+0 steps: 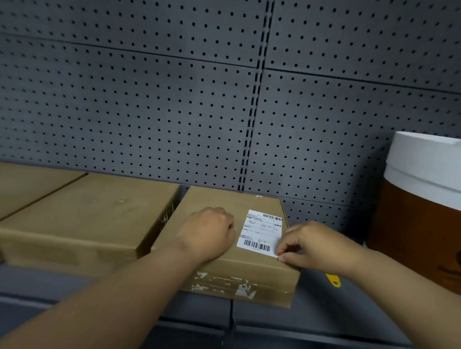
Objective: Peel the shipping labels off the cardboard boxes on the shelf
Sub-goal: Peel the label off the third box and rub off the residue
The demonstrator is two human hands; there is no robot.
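The white shipping label (260,232) lies flat on top of the rightmost cardboard box (219,264), toward its right edge, and its near right corner sits between the pinching fingers (282,253) of the right hand (319,245), thumb and forefinger closed together on that corner. The left hand (207,233) rests on the box top just left of the label, its fingers curled under into a loose fist that grips nothing, knuckles near the label's left edge without clearly touching it. One label is in view, with two barcodes on it, one at the far end and one at the near end. Three cardboard boxes lie on the grey shelf (58,285): the labelled one, a second box (88,215) beside it on the left, and a third box (18,184) at the far left, partly out of frame. The label's long axis runs front to back on the shelf, leaning slightly to the right at the far end.
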